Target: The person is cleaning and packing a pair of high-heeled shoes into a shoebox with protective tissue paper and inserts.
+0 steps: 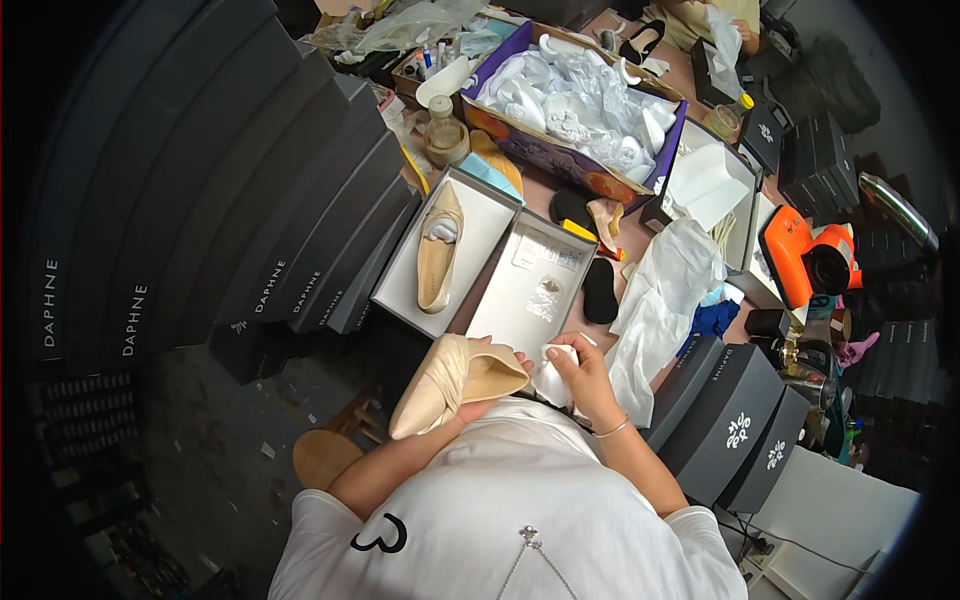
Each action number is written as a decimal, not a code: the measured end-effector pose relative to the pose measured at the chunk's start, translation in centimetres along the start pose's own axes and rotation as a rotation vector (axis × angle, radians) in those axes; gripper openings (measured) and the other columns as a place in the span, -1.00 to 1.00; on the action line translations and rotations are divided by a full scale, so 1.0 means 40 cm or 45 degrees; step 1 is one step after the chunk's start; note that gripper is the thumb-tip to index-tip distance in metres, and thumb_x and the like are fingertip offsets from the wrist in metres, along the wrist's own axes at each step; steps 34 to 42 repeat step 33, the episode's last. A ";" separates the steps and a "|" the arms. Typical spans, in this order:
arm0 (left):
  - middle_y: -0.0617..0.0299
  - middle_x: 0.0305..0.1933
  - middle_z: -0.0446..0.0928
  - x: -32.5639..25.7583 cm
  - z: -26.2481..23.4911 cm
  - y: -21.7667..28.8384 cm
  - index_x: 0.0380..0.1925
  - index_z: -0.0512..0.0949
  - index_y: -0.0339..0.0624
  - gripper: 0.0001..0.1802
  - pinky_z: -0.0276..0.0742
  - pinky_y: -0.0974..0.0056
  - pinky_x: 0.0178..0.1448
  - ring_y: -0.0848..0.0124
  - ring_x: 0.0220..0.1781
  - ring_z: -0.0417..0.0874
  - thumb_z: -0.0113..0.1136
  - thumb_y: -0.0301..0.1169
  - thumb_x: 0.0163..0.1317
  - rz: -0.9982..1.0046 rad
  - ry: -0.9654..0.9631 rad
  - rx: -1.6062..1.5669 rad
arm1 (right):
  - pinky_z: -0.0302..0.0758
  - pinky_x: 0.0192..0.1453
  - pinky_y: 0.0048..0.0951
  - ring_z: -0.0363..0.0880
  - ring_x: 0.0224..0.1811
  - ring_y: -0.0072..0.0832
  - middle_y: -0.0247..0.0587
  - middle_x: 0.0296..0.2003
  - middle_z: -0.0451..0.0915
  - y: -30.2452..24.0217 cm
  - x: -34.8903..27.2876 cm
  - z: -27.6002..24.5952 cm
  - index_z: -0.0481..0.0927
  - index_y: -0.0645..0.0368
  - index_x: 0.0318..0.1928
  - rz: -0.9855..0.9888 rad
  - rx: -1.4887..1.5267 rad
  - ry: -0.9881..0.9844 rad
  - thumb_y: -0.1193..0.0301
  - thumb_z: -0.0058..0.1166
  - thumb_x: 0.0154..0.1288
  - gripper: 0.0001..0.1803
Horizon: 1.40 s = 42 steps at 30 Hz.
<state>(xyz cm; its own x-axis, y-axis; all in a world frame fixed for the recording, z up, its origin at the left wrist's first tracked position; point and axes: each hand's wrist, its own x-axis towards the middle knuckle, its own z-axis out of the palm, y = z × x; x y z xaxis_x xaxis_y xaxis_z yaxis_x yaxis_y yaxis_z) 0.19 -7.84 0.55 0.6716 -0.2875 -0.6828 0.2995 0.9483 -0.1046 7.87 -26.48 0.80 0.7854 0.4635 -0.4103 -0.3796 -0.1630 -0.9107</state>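
Note:
Close to my body, my left hand (479, 409) is wrapped round a beige pointed-toe flat shoe (430, 392) with a twisted fabric upper. Its toe points to the lower left, and most of my fingers are hidden beneath it. Just right of the shoe's heel, my right hand (590, 383) pinches a crumpled white tissue (553, 378). A matching beige shoe (437, 262), with white stuffing inside, lies in an open grey shoe box (390, 285). Beside that box is a lid (500, 300), its pale inside facing up, with a small clear packet (545, 300) in it.
Tall stacks of dark shoe boxes (200, 200) rise at the left. A purple carton (560, 155) full of white tissue stands at the back. White paper (665, 280), a black brush-like pad (600, 291) and an orange heat tool (790, 255) lie rightward. Another person's hand (747, 35) shows far right.

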 end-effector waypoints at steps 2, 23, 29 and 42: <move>-0.15 -0.10 0.55 0.006 -0.016 0.006 -0.19 0.50 -0.43 -0.59 0.37 -0.05 0.30 -0.09 0.12 0.49 0.09 -0.21 0.25 0.051 -0.048 0.040 | 0.40 -0.17 -0.65 0.44 -0.24 -0.72 -0.43 -0.31 0.52 -0.013 0.010 0.003 0.53 0.20 -0.24 -0.011 0.213 0.098 0.44 0.10 0.33 -0.91; -0.01 -0.13 0.60 0.003 0.032 0.130 -0.22 0.57 -0.31 -0.57 0.34 -0.19 0.28 0.04 0.08 0.54 0.00 -0.11 0.32 0.377 -0.142 0.097 | 0.36 -0.11 -0.67 0.38 -0.20 -0.73 -0.47 -0.25 0.48 -0.114 0.255 0.049 0.49 0.20 0.04 -0.192 0.142 -0.305 0.48 0.03 0.37 -0.75; 0.08 -0.08 0.59 0.039 0.091 0.178 -0.28 0.58 -0.09 -0.60 0.25 -0.07 0.35 0.07 0.14 0.50 0.00 0.01 0.34 0.453 -0.069 0.097 | 0.41 -0.23 -0.62 0.46 -0.35 -0.65 -0.33 -0.36 0.54 -0.318 0.584 0.097 0.61 0.29 -0.21 -0.584 -0.149 -0.089 0.42 0.14 0.30 -0.83; 0.03 -0.06 0.58 0.129 0.000 0.209 -0.23 0.56 -0.17 -0.49 0.19 -0.12 0.38 -0.02 0.16 0.48 0.19 0.09 0.17 0.373 -0.196 -0.129 | 0.46 -0.20 -0.55 0.54 -0.33 -0.45 -0.16 -0.26 0.59 -0.417 0.766 0.177 0.63 0.28 -0.18 -0.915 -0.589 -0.065 0.42 0.13 0.29 -0.82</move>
